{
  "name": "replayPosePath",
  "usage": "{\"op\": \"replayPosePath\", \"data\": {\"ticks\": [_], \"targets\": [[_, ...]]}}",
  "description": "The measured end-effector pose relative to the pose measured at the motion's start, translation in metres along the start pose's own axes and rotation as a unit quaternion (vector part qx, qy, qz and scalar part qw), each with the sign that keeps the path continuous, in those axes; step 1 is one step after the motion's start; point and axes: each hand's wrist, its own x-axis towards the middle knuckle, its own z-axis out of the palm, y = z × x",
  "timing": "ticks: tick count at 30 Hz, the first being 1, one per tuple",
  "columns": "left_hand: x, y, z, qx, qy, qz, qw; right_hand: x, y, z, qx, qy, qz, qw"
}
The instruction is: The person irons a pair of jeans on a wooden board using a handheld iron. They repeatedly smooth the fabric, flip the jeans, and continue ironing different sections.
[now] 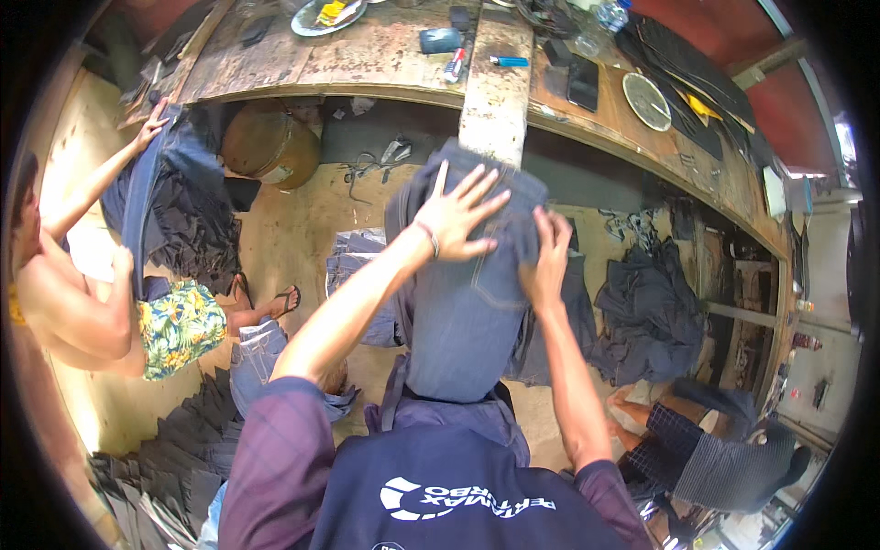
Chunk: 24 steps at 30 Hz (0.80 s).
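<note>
A pair of dark blue jeans (463,316) lies lengthwise over a narrow white board (492,115), its waist end away from me and a stitched back pocket showing. My left hand (463,209) rests flat near the waist end, fingers spread wide. At the right edge, beside the pocket, my right hand (550,255) has its fingers bent around the denim; its thumb side is slightly blurred. More dark denim hangs beneath, on both sides of the board.
A person (78,293) at the left holds up blue jeans (151,192). Another person's legs (660,435) show lower right. Ahead, a wooden workbench (385,64) holds a blue lighter (509,61) and a phone (583,82). Denim piles (651,312) lie on the floor.
</note>
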Motion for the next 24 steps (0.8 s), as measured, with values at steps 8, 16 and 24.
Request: {"op": "replayPosePath", "data": {"ticks": [8,16,24], "targets": [[0.121,-0.053,0.015,-0.025,0.027,0.141,0.989,-0.026,-0.086,0.011,0.175,-0.203,-0.061,0.962],[0.154,-0.058,0.015,-0.051,-0.046,0.122,0.99,0.04,-0.04,0.044,0.151,-0.222,-0.038,0.962],[0.152,-0.047,0.019,-0.037,-0.056,0.068,0.995,-0.029,-0.059,0.044,0.402,-0.381,0.015,0.833]]}}
